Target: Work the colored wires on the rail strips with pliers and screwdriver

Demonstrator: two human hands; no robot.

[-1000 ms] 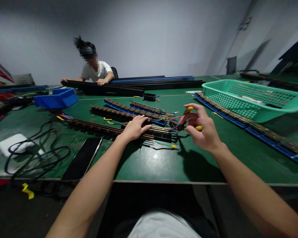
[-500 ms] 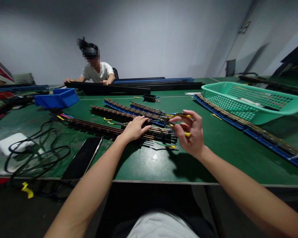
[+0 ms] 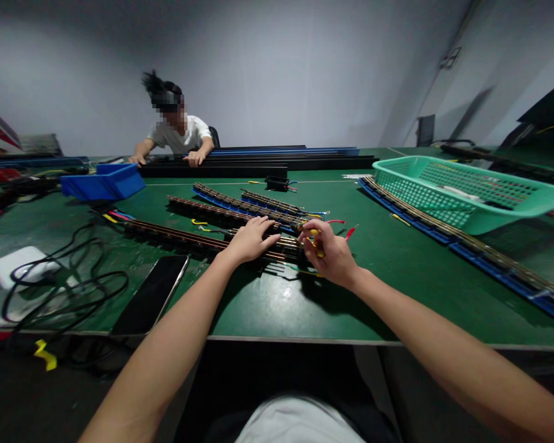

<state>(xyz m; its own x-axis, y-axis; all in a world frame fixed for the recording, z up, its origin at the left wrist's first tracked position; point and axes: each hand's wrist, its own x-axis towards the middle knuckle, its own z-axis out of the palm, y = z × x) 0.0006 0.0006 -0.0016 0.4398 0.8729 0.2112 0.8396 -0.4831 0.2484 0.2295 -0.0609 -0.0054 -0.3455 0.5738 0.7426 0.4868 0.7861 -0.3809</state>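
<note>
Smooth green tabletop (image 3: 277,307) below a pale grey wall (image 3: 305,74)

Beyond and to the right of the flat black phone (image 3: 150,295) lies a long, dark strip with copper-coloured rods (image 3: 175,234); farther right of the phone is a shorter black strip with brass-coloured rods (image 3: 286,242). Your left hand (image 3: 249,240) lies spread, palm down, across the two. Your right hand (image 3: 330,251) is curled around a yellow-handled tool (image 3: 320,250) at the shorter strip's wired end; what its tip touches is hidden. Both strips look stiff and fairly light, their bare rods probably slippery, so take hold by the dark base near the middle. The thin red wire (image 3: 336,221) looks soft and easily pulled, a poor place to grip. Well to the phone's right sits a mint-green perforated plastic basket (image 3: 425,197); far beyond the phone, a person in a white top (image 3: 187,132) has both hands on a long black bar (image 3: 240,171).
</note>
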